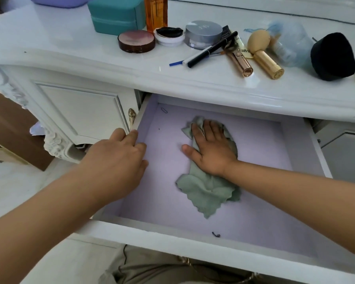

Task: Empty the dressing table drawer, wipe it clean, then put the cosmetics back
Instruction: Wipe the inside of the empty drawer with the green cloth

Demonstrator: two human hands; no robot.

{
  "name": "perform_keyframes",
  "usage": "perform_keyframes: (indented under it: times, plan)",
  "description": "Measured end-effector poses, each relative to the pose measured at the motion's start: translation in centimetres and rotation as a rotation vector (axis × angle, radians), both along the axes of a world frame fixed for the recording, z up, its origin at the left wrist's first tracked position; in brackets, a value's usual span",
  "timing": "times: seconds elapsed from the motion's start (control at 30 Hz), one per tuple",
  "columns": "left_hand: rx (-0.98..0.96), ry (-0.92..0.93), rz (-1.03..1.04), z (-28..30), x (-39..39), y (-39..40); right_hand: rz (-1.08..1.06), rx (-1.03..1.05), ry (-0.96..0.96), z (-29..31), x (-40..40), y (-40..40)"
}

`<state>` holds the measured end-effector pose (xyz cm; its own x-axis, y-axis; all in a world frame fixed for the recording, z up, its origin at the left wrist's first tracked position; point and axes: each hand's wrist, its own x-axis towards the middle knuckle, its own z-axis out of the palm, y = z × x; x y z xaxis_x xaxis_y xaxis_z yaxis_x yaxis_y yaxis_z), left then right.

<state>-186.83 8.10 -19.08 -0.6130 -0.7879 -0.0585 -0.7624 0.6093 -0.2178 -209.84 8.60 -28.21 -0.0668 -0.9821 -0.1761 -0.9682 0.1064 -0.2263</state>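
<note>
The white drawer is pulled out, its lilac floor bare of cosmetics. A green cloth lies on that floor. My right hand presses flat on the cloth's upper part with straight fingers. My left hand rests on the drawer's left wall, fingers curled over its edge. The cosmetics sit on the tabletop above: a pink compact, a white cushion compact, a silver powder jar, pencils, a rose-gold tube, a sponge on a gold handle and a black puff.
A small paperclip lies in the drawer's far left corner and a dark scrap near its front. A teal case, an orange bottle and a clear plastic bag stand on the table. A cabinet door is left of the drawer.
</note>
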Motion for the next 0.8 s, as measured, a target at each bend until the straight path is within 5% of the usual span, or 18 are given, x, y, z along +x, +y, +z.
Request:
perform_keyframes:
  times: [0.2,0.37,0.63,0.8]
  plan:
    - [0.025,-0.072,0.017,0.5,-0.2,0.2,0.214,0.158,-0.107,1.2,3.2,1.9]
    - [0.08,0.005,0.034,0.6,0.0,0.2,0.42,0.27,-0.013,1.8,0.7,3.5]
    - [0.156,0.217,0.142,0.6,-0.1,-0.6,0.099,0.011,-0.063,0.6,1.9,-0.9]
    - [0.157,0.123,0.157,0.0,0.2,-0.3,0.052,-0.044,-0.103,-0.3,3.2,-5.9]
